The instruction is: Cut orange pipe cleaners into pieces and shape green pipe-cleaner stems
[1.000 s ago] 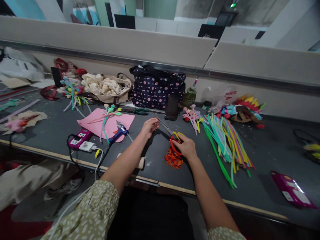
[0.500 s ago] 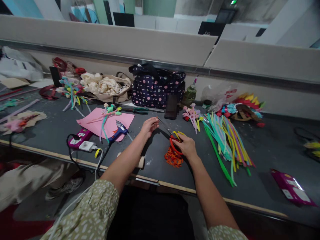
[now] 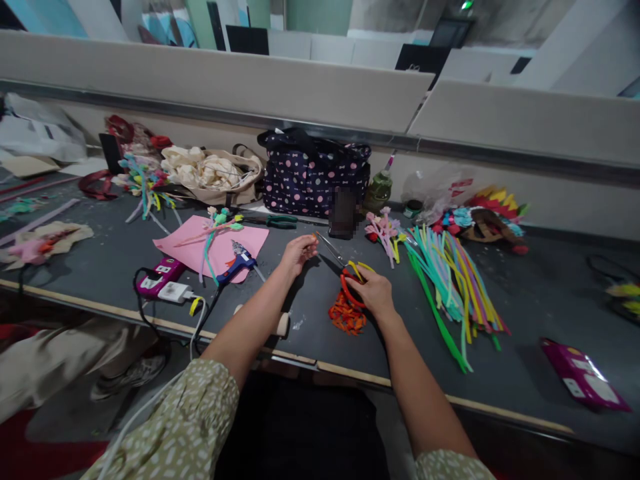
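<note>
My right hand [image 3: 374, 291] grips a pair of scissors [image 3: 336, 252] with red and yellow handles, fingers in the loops. The blades point up and left toward my left hand [image 3: 300, 253]. That hand is closed in a pinch, with a small orange piece [image 3: 315, 237] just showing at its fingertips, close to the blade tips. Below the scissors, a pile of small orange cut pieces [image 3: 347, 315] lies on the dark table. To the right of my right hand is a bundle of colourful pipe cleaners [image 3: 450, 280].
On the left lie a pink sheet [image 3: 193, 237], a blue glue gun [image 3: 236, 261] and a purple power strip [image 3: 163, 277] with cables. Green-handled pliers [image 3: 281, 221], a phone [image 3: 342, 217] and a dotted bag [image 3: 313, 177] are behind. A purple packet [image 3: 583, 377] lies right.
The scissor blades have shifted slightly and look closer together. An orange bit now shows at my left fingertips. Both hands stay nearly in place.
</note>
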Demonstrator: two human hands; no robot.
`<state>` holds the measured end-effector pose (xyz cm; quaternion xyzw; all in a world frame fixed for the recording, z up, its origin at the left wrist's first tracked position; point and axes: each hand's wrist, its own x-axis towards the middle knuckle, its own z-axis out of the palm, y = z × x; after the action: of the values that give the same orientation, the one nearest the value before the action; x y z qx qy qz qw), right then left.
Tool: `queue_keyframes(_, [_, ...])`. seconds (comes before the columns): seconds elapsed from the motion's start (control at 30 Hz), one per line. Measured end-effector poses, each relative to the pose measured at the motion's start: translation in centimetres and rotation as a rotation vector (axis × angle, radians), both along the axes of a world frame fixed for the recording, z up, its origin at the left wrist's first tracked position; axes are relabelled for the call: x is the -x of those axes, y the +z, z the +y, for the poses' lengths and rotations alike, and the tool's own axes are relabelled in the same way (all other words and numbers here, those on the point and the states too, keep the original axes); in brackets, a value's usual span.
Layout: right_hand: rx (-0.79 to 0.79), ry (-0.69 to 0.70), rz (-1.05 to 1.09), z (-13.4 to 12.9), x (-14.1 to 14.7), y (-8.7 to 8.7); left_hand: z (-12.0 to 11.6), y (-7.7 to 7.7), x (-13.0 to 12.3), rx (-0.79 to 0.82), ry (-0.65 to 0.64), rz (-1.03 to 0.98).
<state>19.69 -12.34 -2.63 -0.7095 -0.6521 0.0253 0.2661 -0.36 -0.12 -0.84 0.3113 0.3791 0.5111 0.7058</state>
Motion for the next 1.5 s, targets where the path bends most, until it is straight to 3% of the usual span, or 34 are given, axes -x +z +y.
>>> queue_keyframes(0.37, [0.013,0.01,-0.261,-0.8,0.9,1.2,0.5,0.9,1.0,-0.014,0.316,0.018])
queue_keyframes(0.67, [-0.017,-0.074,-0.16,-0.3,0.4,0.5,0.4,1.1,0.9,-0.068,0.366,0.101])
queue_keyframes(0.77, [-0.023,-0.181,-0.026,-0.1,0.0,0.7,0.2,0.9,0.6,-0.166,0.223,0.223])
queue_keyframes(0.9, [0.023,-0.294,0.214,0.1,-0.9,1.3,-0.7,0.5,-0.5,-0.377,-0.231,0.414])
queue_keyframes(1.0, [-0.023,-0.267,0.441,0.4,-1.9,1.1,-1.8,0.3,-1.3,-0.477,-0.532,0.512])
queue_keyframes(1.07, [-0.08,-0.21,0.605,0.8,-2.3,0.6,-2.4,0.3,-1.6,-0.518,-0.646,0.537])
queue_keyframes(1.23, [-0.131,-0.152,0.993,1.3,-2.2,0.2,-3.4,0.8,-2.0,-0.618,-0.812,0.576])
queue_keyframes(1.33, [-0.127,-0.161,1.105,1.3,-1.8,0.6,-3.5,0.6,-2.2,-0.688,-0.884,0.636])
queue_keyframes(1.4, [-0.134,-0.165,1.134,1.2,-1.7,0.9,-3.4,0.3,-2.4,-0.744,-0.837,0.664])
queue_keyframes(1.5, [-0.145,-0.159,1.169,1.1,-1.7,1.2,-3.2,-0.2,-2.9,-0.852,-0.667,0.71])
